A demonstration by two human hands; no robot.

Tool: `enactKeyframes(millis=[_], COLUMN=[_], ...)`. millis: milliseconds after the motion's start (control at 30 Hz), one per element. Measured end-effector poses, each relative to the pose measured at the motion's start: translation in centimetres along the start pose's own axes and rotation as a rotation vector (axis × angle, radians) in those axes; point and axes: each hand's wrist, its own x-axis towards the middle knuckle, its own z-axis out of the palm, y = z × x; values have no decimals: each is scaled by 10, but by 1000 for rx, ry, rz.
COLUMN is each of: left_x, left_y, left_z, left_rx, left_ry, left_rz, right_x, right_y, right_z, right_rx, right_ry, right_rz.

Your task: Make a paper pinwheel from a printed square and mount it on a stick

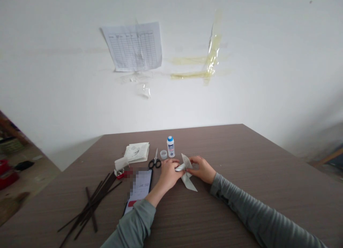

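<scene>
A folded paper pinwheel (189,181), pale with pointed blades, is between my hands over the brown table. My left hand (170,172) grips its left side with the fingers closed around a blade. On the other side my right hand (203,168) pinches the paper near its middle between thumb and fingers. Just behind the hands stand a white glue bottle (170,147) with a blue cap and a small clear cup (163,154). Black-handled scissors (155,161) lie left of the cup.
Stacked paper sheets (137,152) lie at the back left. A small open box (122,166), a phone (139,188) and several dark sticks (92,204) are left of my left arm. Behind the brown table (241,148) rises a white wall with a taped printed sheet (134,47).
</scene>
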Motion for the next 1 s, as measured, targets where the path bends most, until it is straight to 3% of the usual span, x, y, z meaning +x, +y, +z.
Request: enactKeyframes(millis=[1000], left_x=[3], left_y=[-1], left_z=[4], left_rx=[-24], left_ry=[-12], left_rz=[-38], right_x=[2], right_y=[-8], right_z=[-1], right_rx=[-2], right_ry=[-10], right_rz=[91])
